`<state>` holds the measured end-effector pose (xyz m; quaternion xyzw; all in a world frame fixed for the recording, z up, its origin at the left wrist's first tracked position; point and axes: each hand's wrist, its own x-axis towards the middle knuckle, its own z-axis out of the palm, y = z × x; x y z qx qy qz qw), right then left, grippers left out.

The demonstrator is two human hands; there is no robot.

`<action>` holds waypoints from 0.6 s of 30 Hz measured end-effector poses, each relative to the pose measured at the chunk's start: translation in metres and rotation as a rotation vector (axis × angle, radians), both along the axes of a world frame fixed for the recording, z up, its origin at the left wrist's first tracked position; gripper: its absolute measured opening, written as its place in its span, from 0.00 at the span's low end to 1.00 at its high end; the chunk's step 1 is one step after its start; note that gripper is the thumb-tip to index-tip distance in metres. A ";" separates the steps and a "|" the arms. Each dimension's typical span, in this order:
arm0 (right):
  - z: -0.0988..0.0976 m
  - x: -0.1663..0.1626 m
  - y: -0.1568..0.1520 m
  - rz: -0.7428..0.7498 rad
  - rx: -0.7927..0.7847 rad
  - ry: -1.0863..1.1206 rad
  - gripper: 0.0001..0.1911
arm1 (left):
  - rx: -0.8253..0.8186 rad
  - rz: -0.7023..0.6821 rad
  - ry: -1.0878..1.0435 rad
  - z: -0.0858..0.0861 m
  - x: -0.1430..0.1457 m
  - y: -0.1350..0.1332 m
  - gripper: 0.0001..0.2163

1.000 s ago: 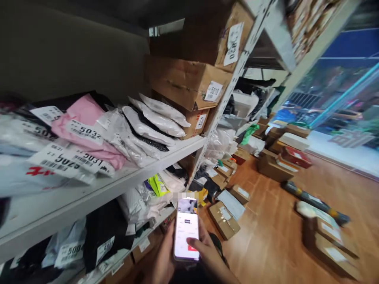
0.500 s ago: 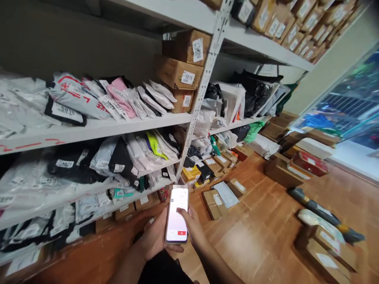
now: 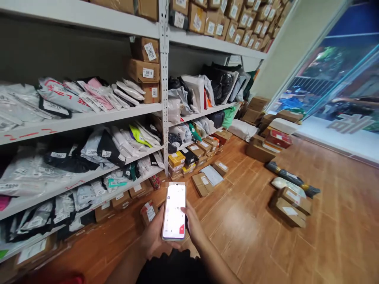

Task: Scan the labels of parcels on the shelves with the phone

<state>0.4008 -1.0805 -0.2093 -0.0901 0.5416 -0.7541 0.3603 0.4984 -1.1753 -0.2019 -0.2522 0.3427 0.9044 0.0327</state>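
A lit smartphone (image 3: 174, 215) is held upright, low in the middle of the view. Its screen is mostly white with a red button at the lower right. My left hand (image 3: 154, 232) wraps the phone's left side, its fingers passing behind. Against the right edge rests my right hand (image 3: 194, 227), closed about the phone with the thumb tip over the screen's edge; its other fingers are hidden behind. Just left of the phone, a small labelled carton (image 3: 149, 212) lies on the floor.
White metal shelves (image 3: 89, 115) hold bagged parcels on the left, and stacked cartons (image 3: 148, 73) stand by the upright post (image 3: 164, 86). Cartons and a flat white packet (image 3: 212, 175) lie on the wooden floor. A long black parcel (image 3: 291, 178) lies further right, near a window.
My view has turned to the right, so shelves and parcels have shifted left. My right thumb has moved from mid-screen to the phone's right edge. The screen's red button appears differently shaped.
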 end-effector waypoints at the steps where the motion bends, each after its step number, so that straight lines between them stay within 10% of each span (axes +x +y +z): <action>1: 0.003 0.009 0.005 0.015 -0.013 0.007 0.18 | 0.016 -0.001 0.006 0.001 0.008 0.001 0.31; 18: 0.014 0.122 0.022 0.143 -0.073 0.046 0.26 | -0.076 -0.007 -0.005 0.007 0.126 0.006 0.42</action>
